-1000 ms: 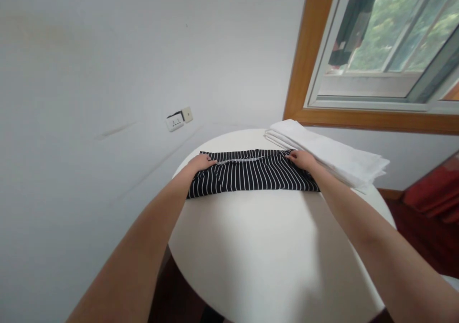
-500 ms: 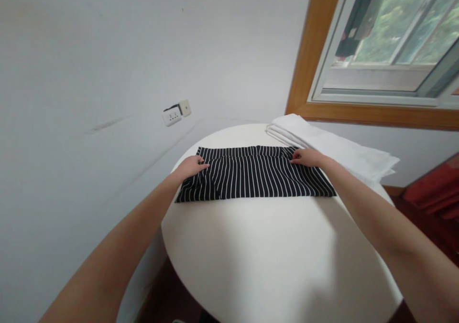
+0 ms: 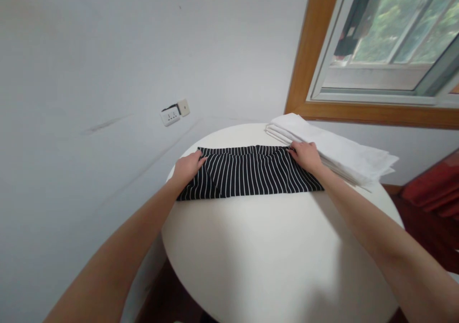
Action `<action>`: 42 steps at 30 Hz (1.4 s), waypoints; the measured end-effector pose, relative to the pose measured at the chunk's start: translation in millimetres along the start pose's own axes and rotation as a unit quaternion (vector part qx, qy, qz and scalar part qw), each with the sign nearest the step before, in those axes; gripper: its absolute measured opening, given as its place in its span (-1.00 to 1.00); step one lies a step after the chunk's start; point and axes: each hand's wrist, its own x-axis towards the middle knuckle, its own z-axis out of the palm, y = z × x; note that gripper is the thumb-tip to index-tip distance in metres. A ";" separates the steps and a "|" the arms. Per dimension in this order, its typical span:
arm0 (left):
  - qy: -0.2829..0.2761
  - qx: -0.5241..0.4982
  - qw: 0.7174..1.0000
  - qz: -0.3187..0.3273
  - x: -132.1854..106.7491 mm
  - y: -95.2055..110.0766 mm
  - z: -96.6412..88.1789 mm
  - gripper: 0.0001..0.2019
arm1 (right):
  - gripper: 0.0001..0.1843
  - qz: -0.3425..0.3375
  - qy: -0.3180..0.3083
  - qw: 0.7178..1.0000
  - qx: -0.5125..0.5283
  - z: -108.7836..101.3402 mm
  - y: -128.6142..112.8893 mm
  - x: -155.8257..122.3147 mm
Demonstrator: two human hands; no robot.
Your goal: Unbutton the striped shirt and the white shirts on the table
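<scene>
A black cloth with thin white stripes [image 3: 247, 177] lies folded into a long band across the far half of a round white table [image 3: 272, 256]. My left hand [image 3: 188, 166] rests on the cloth's left end with its fingers closed on the far corner. My right hand [image 3: 304, 155] lies over the right far corner, fingers curled down onto the fabric. Both forearms reach in from the bottom corners of the view.
A stack of folded white cloths [image 3: 333, 153] sits on the table's far right edge, just beyond my right hand. A wall socket [image 3: 174, 113] is on the white wall behind. A wood-framed window [image 3: 380, 55] fills the upper right; something red [image 3: 437, 194] stands at right.
The far edge of the striped cloth has been laid flat over the band. Both hands shifted onto its far corners; the cloth now looks slightly narrower.
</scene>
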 end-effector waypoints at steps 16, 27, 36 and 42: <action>-0.037 0.053 0.998 0.006 23.8 -7.0 5.2 -0.61 | -0.71 0.053 0.005 0.999 -0.006 37.5 -3.2 1.6; 0.055 -0.118 0.978 0.163 -24.5 86.7 -20.2 -0.54 | -0.55 -0.102 -0.013 0.985 0.141 -15.2 -59.2 -8.6; -0.045 -0.140 0.978 0.147 -54.6 118.8 18.1 -0.42 | -0.23 -0.120 -0.150 0.962 0.195 15.1 -81.7 -52.2; -0.022 -0.179 0.967 0.179 -42.2 97.9 16.0 -0.45 | -0.32 -0.108 -0.110 0.962 0.226 15.4 -82.9 -55.0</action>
